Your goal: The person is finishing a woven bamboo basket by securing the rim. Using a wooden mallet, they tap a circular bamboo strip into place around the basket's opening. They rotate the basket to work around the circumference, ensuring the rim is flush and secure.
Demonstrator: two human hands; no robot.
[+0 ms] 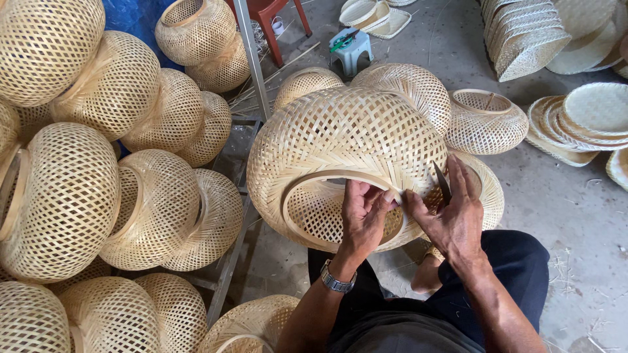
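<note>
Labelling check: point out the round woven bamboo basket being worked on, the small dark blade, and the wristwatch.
Round woven bamboo basket point(340, 134): head view, upper woven wall.
Small dark blade point(441, 182): head view, mid-blade, in right hand.
Silver metal wristwatch point(337, 282): head view, band on left wrist.

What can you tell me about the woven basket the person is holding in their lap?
The woven bamboo basket is a rounded, bulging shell of pale tan strips in an open diagonal lattice. It lies tilted on its side, its round opening, edged by a smooth bent hoop, facing the person. The left hand grips the hoop at the rim; the right hand presses beside it, holding a dark blade against the weave. Similar baskets sit behind it.
</note>
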